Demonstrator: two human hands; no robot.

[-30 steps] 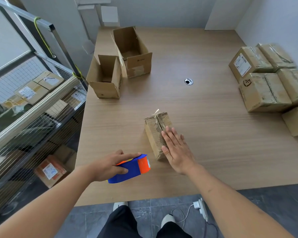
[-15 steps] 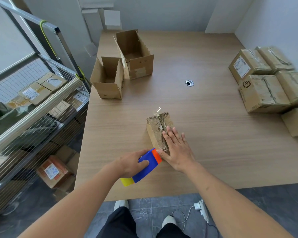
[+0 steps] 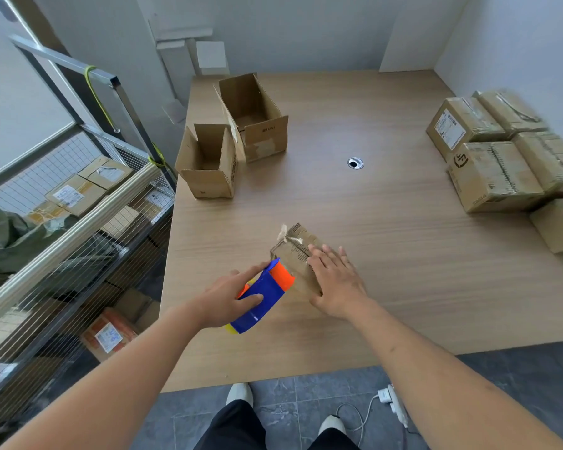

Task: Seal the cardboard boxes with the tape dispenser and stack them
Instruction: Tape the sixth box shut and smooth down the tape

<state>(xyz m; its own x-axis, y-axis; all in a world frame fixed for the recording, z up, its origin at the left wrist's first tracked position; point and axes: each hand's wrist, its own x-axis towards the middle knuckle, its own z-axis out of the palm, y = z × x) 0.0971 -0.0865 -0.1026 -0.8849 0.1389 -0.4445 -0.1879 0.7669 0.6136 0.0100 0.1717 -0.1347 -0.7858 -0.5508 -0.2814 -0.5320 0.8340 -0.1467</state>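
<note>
Since half a second ago the tape dispenser [image 3: 264, 297] has come up onto the near end of the small box [image 3: 298, 264], its orange head now touching the cardboard. Left hand [image 3: 223, 300] has its grip wrapped around the blue body of the dispenser. Right hand [image 3: 337, 284] lies just beside this grip, fingers straight and released, pressing flat on the box top. Beyond the grip, two open boxes [image 3: 208, 164] stand on the counter [image 3: 387, 254].
</note>
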